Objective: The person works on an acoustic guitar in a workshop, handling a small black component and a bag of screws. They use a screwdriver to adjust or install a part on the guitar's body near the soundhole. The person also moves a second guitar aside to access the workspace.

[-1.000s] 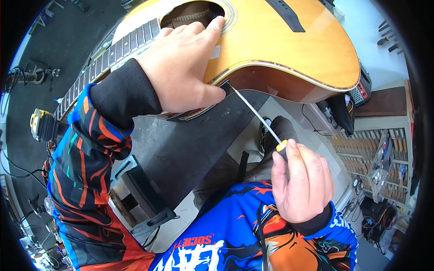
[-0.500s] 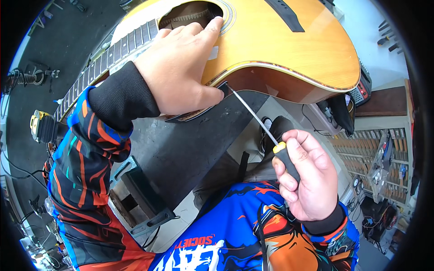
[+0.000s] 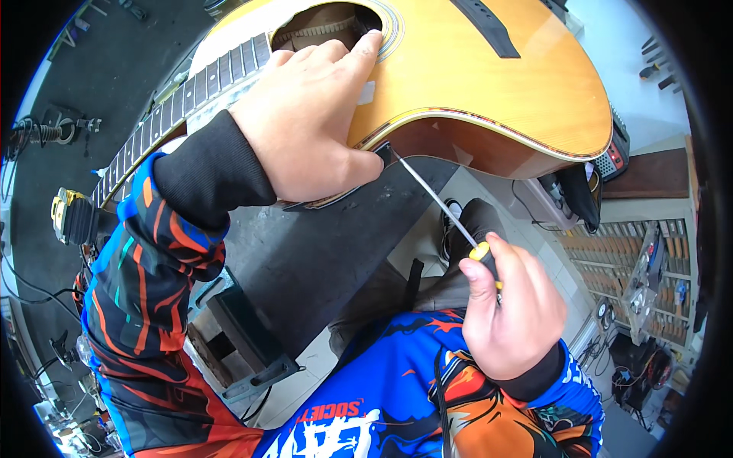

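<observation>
An acoustic guitar (image 3: 489, 91) with a pale yellow top lies at the far side, its neck (image 3: 172, 113) running to the left. My left hand (image 3: 309, 114) clasps its near edge: the fingers reach to the soundhole (image 3: 317, 29), and the thumb presses by a dark piece (image 3: 387, 150) set in the guitar's side. In my right hand (image 3: 518, 313) is a screwdriver (image 3: 439, 202) with a black and yellow handle. Its shaft slants up and left, with the tip at the dark piece by my left thumb. Whether a screw sits under the tip, I cannot make out.
Beneath the guitar is a dark workbench (image 3: 305, 259). A green and black tool (image 3: 248, 324) stands at its near left edge, and a yellow and black power tool (image 3: 72, 217) at the left. To the right is a rack of many wooden-handled tools (image 3: 611, 252).
My right hand has rolled round the screwdriver handle, its back now turned upward. The guitar and my left hand sit slightly farther right and lower in the picture.
</observation>
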Motion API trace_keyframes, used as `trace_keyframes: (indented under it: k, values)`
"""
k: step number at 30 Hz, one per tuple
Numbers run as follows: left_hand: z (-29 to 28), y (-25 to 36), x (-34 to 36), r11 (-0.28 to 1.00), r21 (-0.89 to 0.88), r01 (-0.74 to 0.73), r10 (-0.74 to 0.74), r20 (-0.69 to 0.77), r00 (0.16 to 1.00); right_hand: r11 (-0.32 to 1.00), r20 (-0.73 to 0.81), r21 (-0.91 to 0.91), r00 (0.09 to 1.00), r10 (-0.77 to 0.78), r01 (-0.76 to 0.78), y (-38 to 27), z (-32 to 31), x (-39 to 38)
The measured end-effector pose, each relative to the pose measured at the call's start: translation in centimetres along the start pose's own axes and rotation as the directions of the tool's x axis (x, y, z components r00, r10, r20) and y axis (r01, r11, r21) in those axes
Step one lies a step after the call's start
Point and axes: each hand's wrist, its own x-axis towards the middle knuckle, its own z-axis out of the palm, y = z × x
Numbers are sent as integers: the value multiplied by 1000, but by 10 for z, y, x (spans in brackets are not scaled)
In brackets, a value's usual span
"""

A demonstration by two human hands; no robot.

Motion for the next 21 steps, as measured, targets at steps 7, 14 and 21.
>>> trace_keyframes:
  k: [7,14,21]
  values:
    - [0,0,0,1000,7,-8,8,-2,1000,-550,934,338,201,296,-763,5,-26,28]
    - [2,-1,2,999,17,-42,42,-19,999,430,361,657,759,542,-619,-18,-5,5]
    - [0,-1,-1,999,17,-30,31,-28,999,962,73,-211,984,-160,173,-8,-5,0]
